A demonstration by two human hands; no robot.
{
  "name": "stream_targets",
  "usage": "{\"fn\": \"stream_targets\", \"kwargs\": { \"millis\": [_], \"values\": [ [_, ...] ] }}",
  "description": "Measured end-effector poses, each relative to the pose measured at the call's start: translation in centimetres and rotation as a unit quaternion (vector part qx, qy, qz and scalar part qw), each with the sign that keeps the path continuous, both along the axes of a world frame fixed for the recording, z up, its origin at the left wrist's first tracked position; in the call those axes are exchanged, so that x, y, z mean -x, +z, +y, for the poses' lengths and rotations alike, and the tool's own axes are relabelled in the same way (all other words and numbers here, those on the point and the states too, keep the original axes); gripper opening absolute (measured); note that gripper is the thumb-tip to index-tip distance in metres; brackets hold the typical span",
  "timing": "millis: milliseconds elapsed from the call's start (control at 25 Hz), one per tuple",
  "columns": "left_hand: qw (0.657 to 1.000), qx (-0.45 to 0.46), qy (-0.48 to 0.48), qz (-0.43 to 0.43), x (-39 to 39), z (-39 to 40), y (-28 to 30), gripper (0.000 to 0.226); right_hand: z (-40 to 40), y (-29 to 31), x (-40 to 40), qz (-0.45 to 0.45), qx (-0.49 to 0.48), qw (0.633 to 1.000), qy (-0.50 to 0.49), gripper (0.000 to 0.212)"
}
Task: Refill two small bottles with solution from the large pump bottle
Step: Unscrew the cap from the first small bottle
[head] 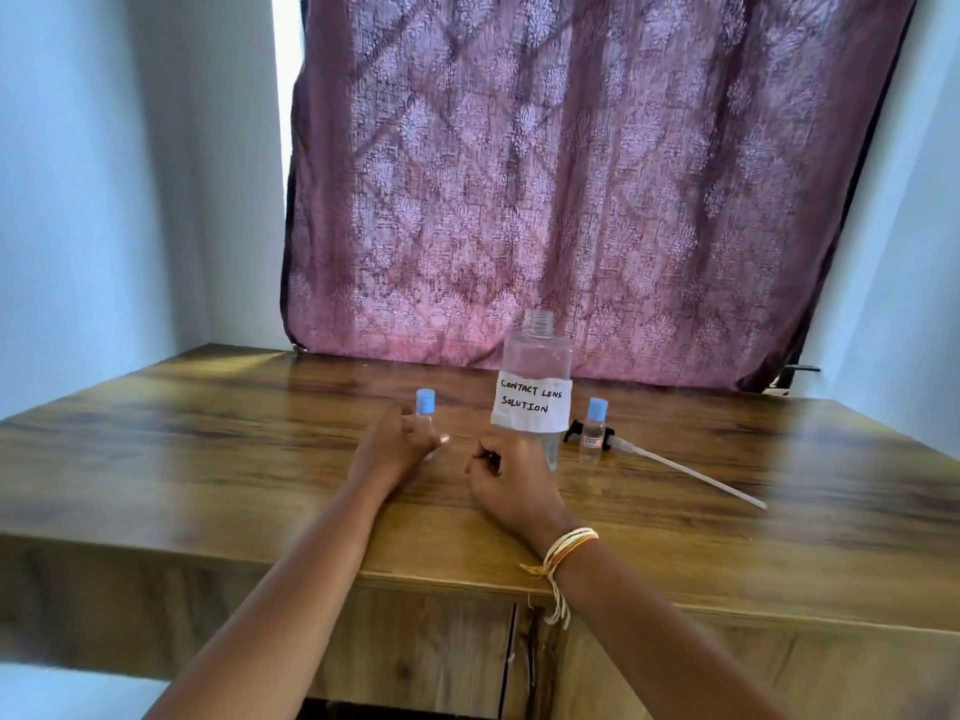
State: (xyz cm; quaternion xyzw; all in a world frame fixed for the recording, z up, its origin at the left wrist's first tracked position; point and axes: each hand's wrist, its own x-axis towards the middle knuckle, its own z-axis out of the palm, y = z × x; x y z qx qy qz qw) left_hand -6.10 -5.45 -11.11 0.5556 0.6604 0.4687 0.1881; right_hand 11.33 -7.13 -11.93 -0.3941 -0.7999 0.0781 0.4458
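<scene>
A large clear bottle (535,387) with a paper label reading "contact lens solution" stands open-necked in the middle of the wooden table (208,459). Its black pump head with a long white tube (675,467) lies on the table to the right. My left hand (397,446) grips a small clear bottle with a blue cap (425,403), upright on the table; only the cap and neck show. My right hand (506,483) rests on the table just left of the large bottle's base, fingers curled and holding nothing. A second small blue-capped bottle (594,431) stands right of the large bottle.
A patterned maroon curtain (571,174) hangs behind the table's far edge. Pale walls stand on both sides. The table's near edge (467,584) runs across under my forearms, with a cabinet front below.
</scene>
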Motion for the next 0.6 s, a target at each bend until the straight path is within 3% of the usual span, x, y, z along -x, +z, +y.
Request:
{"fn": "stream_targets", "kwargs": {
  "millis": [160,400,520,600],
  "values": [
    [0.999,-0.037,-0.013,0.035,-0.4,-0.9,-0.1,0.025,-0.1,0.1,-0.4,0.004,0.029,0.999,-0.040,0.015],
    [0.983,-0.057,-0.169,0.032,-3.2,-4.4,-0.1,0.023,-1.1,0.7,-1.2,0.090,0.021,0.992,-0.081,0.009],
    [0.978,-0.060,-0.198,0.026,-3.2,-5.2,-0.3,0.030,-1.6,1.2,-1.4,0.153,0.046,0.987,-0.033,0.006],
    [0.976,-0.059,-0.209,0.024,-3.1,-5.7,-0.2,0.030,-2.1,1.3,-1.3,0.176,0.070,0.982,0.009,0.016]
  ]
}}
